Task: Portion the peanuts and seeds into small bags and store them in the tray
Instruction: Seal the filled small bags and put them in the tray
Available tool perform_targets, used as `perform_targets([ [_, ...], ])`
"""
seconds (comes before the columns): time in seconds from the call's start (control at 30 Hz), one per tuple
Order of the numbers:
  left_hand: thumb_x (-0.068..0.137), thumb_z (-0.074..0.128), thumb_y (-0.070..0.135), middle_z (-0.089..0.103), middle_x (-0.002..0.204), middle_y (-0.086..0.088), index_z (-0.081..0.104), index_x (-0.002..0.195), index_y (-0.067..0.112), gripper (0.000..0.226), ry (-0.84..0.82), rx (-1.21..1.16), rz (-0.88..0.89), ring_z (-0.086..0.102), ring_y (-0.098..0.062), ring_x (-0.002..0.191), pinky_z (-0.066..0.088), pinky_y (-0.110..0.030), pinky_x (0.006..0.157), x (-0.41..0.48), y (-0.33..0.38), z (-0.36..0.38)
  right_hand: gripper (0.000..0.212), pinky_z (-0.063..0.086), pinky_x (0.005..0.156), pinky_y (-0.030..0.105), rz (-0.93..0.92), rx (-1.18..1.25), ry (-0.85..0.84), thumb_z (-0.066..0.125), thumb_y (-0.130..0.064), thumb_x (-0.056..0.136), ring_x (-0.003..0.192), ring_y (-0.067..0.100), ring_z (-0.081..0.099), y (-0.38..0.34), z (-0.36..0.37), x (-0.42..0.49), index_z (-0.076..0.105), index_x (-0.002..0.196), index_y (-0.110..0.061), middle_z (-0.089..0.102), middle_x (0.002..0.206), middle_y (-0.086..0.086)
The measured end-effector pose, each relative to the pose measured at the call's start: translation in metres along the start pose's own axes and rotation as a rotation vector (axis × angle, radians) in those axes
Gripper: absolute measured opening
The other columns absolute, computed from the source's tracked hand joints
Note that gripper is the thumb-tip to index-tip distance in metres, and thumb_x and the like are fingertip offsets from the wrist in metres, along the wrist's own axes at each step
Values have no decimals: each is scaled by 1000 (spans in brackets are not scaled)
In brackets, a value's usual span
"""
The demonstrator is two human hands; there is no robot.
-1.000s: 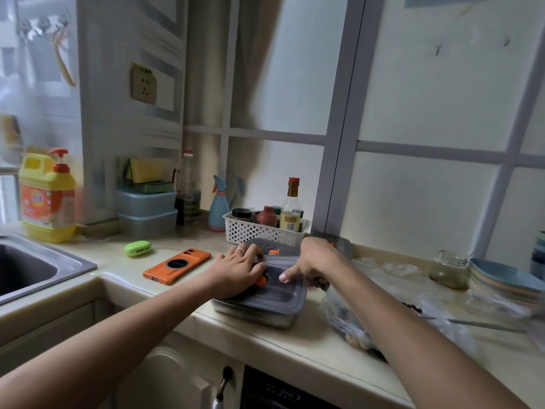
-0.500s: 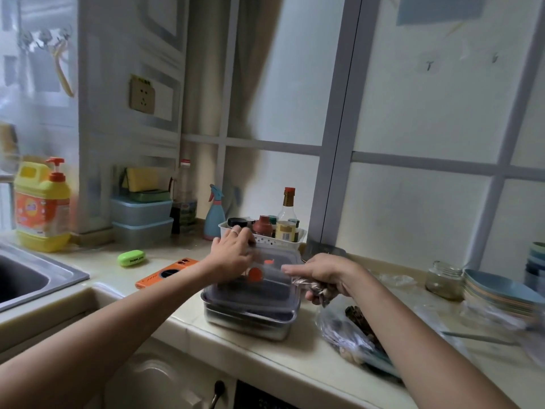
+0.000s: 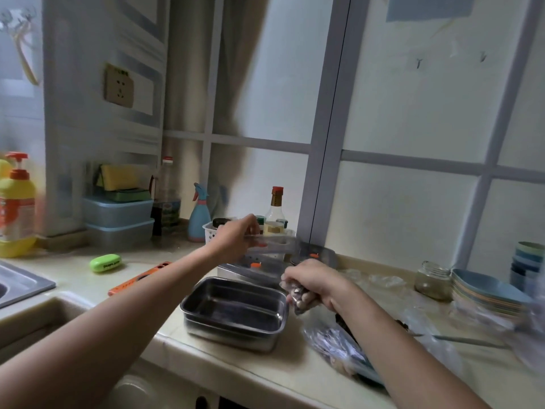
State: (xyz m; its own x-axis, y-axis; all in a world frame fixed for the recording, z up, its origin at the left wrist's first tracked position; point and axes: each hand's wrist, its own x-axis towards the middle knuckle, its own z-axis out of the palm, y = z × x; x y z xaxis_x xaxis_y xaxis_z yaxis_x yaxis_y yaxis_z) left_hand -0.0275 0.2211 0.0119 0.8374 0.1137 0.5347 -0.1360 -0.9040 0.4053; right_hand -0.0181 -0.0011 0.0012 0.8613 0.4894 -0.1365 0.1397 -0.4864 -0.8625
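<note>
A steel tray [image 3: 188,306] stands uncovered near the counter's front edge, and nothing shows inside it. My left hand [image 3: 233,242] grips its grey lid [image 3: 277,243] with orange clips, lifted behind the tray toward the white basket. Just right of the tray's rim, my right hand [image 3: 312,283] clutches a small filled plastic bag [image 3: 296,298]. A larger clear bag of nuts and seeds [image 3: 333,346] lies on the counter under my right forearm.
An orange phone [image 3: 138,278] and a green case [image 3: 105,263] lie left of the tray. The white basket [image 3: 210,235] of bottles stands behind. A glass jar [image 3: 433,280] and stacked blue plates [image 3: 483,293] sit at right. The sink [image 3: 20,283] is far left.
My left hand has lifted the lid off the tray and carried it back toward the basket. My right hand has left the lid and drawn the small bag beside the tray's rim.
</note>
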Motion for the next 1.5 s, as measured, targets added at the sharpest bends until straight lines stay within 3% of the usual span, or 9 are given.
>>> perform_targets([
  [0.1,90,75,24,61,99,7,55,98,26,23,-153,143,-3,61,-20,95,45,-32,77,-6,-13,24,12,53,54,35,-130,45,-35,55,-7,92,75,36,72,-9,14,-3,64,84,-5,70,73,17],
  [0.23,89,69,34,68,107,4,61,105,27,18,-320,112,-24,62,-17,98,50,-34,87,-12,-23,29,14,61,68,42,-165,214,-157,63,-9,99,96,40,75,-12,37,-2,64,85,-7,70,85,19],
  [0.37,89,65,30,66,125,1,62,121,31,32,-374,57,-3,61,-16,111,51,-40,100,-19,-34,21,31,52,85,35,-303,-464,152,73,-43,91,98,20,65,-1,50,7,62,109,-19,69,110,1],
  [0.5,94,67,31,45,145,1,57,136,31,43,-363,49,0,48,-19,128,43,-42,111,-31,-43,13,33,51,92,38,-479,-817,370,72,-42,91,113,22,53,-9,61,2,59,112,-21,55,119,3],
  [0.7,93,67,49,38,154,4,51,145,38,55,-445,79,47,39,-18,137,35,-45,116,-42,-48,4,46,53,85,29,-341,-1028,-287,78,-33,86,102,18,63,-26,47,-9,66,131,-28,64,112,-3],
  [0.97,96,67,31,39,156,3,41,149,45,61,-406,200,81,38,-21,141,29,-52,118,-46,-56,16,33,49,74,32,-325,-1252,-44,76,-11,86,99,27,65,-16,57,-3,69,118,-19,67,116,7],
  [1.1,96,66,22,45,154,3,45,147,44,60,-347,297,119,43,-21,139,33,-46,115,-41,-50,19,30,46,76,34,-409,-1188,95,69,-11,91,106,32,64,-2,59,4,67,120,-21,60,114,8],
  [1.27,87,78,30,55,147,5,52,141,42,61,-292,319,168,53,-20,131,44,-44,107,-35,-52,17,47,50,90,32,-487,-918,62,76,-31,88,106,21,61,5,36,0,63,133,-21,59,119,4],
  [1.5,92,73,34,46,144,0,56,134,43,47,-379,104,65,46,-20,128,44,-44,107,-22,-18,7,13,51,83,25,-465,-574,383,65,-25,97,93,11,64,21,-46,-19,75,106,-23,72,105,-3],
])
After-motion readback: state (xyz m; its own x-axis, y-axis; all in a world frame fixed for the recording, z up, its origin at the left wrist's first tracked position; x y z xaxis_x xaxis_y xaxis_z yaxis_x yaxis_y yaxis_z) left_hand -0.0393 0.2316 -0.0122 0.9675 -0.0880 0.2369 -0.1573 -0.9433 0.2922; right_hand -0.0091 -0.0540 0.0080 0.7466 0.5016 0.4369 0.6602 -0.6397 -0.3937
